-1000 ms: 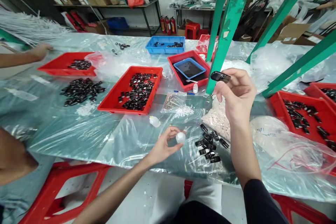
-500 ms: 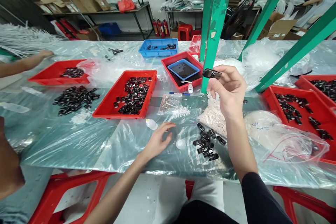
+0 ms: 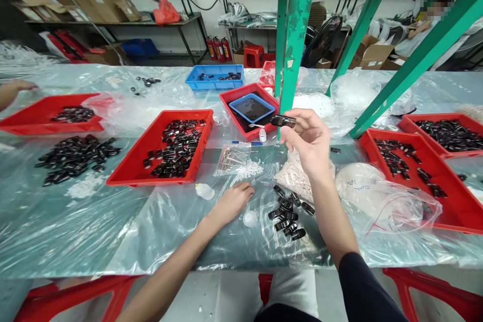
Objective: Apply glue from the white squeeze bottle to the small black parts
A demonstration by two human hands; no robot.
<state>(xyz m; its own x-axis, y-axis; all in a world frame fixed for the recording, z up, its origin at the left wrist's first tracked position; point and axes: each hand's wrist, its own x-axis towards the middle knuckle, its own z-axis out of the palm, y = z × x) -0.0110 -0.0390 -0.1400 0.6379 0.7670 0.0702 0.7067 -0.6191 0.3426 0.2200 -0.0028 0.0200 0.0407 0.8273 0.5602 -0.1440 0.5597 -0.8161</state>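
Raised in front of the green post, my right hand (image 3: 307,141) pinches a glossy black piece (image 3: 284,121) between thumb and fingers. My left hand (image 3: 234,202) rests low over the plastic-covered table, fingers curled down beside a small pile of white bits (image 3: 249,170); whether its fingertips hold anything is hidden. Just below it stands a small round white cup (image 3: 250,219). Several loose black pieces (image 3: 286,214) lie between my forearms. A clear bag of pale small parts (image 3: 296,177) is behind them, partly covered by my right hand.
Red trays of black pieces stand left (image 3: 124,163) and right (image 3: 458,211). A blue tray (image 3: 194,84) is farther back. The green post (image 3: 296,45) rises close behind my right hand. A person's hand (image 3: 20,85) reaches in at the far left.
The view has shifted. My left hand has gone from spread fingers to curled ones, lowered near the white bits. My right hand still holds the black piece up.
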